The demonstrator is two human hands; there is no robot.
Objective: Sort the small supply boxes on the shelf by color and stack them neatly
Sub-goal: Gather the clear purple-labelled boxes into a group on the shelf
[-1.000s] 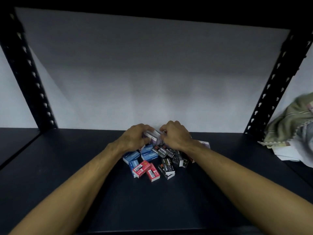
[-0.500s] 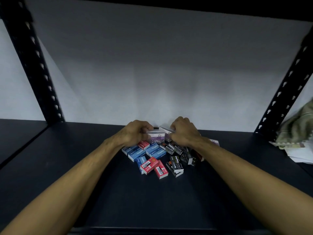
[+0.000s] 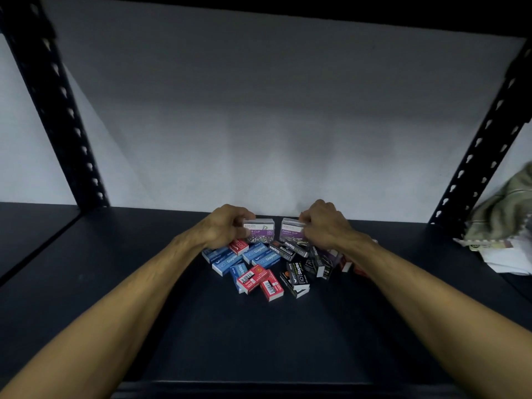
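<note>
Now my left hand (image 3: 227,226) and right hand (image 3: 324,223) each pinch a clear paper-clip box (image 3: 258,231) above the pile (image 3: 267,263) at the shelf (image 3: 115,283) back; light, rigid, probably slick, so I'd grip the short sides.

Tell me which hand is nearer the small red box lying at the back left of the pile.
Left. The left hand sits right beside the small red box, holding a clear paper clip box; the right hand is across the pile.
</note>
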